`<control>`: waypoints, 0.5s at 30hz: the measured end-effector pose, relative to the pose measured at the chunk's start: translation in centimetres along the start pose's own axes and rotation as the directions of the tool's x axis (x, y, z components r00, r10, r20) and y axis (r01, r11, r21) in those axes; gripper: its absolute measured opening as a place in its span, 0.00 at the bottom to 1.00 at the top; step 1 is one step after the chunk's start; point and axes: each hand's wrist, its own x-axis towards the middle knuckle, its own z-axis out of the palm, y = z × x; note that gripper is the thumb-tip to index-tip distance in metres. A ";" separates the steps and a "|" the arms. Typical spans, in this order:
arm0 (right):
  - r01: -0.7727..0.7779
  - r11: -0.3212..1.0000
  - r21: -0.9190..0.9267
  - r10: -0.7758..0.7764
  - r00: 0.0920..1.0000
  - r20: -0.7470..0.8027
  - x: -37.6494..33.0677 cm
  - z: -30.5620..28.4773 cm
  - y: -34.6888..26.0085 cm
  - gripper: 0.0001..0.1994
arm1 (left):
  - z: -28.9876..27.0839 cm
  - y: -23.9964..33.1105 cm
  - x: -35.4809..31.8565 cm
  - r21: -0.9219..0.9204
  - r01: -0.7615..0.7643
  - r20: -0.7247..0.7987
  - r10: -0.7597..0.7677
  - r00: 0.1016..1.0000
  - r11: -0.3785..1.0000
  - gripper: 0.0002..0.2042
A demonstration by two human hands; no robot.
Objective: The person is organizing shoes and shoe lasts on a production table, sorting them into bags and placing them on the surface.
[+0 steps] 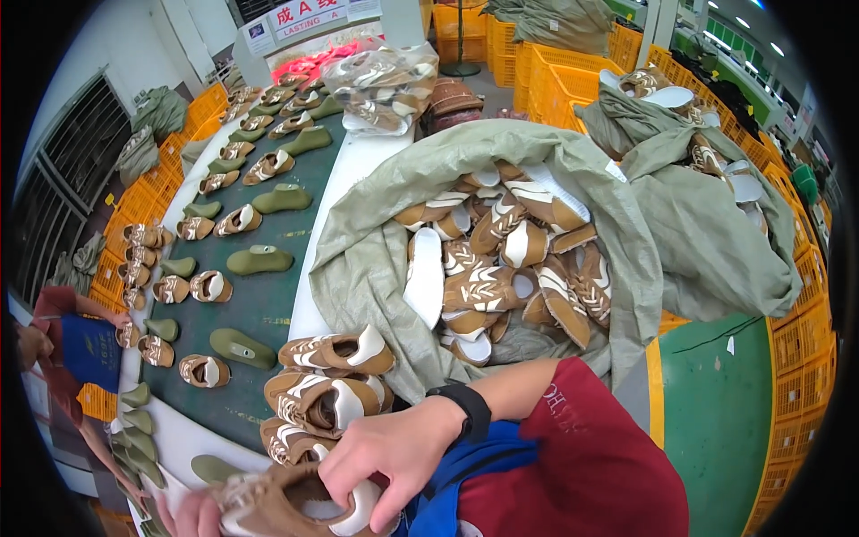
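Shoe pile [309, 399] between fingers [342, 474] and open sack [358, 246]

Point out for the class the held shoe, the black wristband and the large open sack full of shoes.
Held shoe [267, 505]: head view, on its brown upper.
Black wristband [476, 413]: head view, on the band.
Open sack [360, 246]: head view, on its grey-green fabric wall, left side.

Lights [718, 41] shine over green floor [720, 421], pale wall [125, 45] and — apparently — a barred window [70, 166].
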 end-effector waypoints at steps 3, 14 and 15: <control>-0.099 0.992 0.082 0.107 0.990 -0.094 -1.2 -0.9 -0.6 0.20 | -0.6 0.5 -2.4 -0.131 0.148 0.076 -0.139 0.987 0.980 0.16; -0.949 0.073 -0.308 0.795 0.242 -0.556 -18.2 -0.7 12.1 0.55 | -1.6 0.0 -7.8 0.055 0.716 -0.177 -0.699 0.693 0.696 0.23; -0.946 0.045 -0.321 0.769 0.238 -0.594 -18.3 -0.2 13.3 0.56 | -1.7 0.2 -7.1 0.084 0.690 -0.175 -0.671 0.721 0.719 0.24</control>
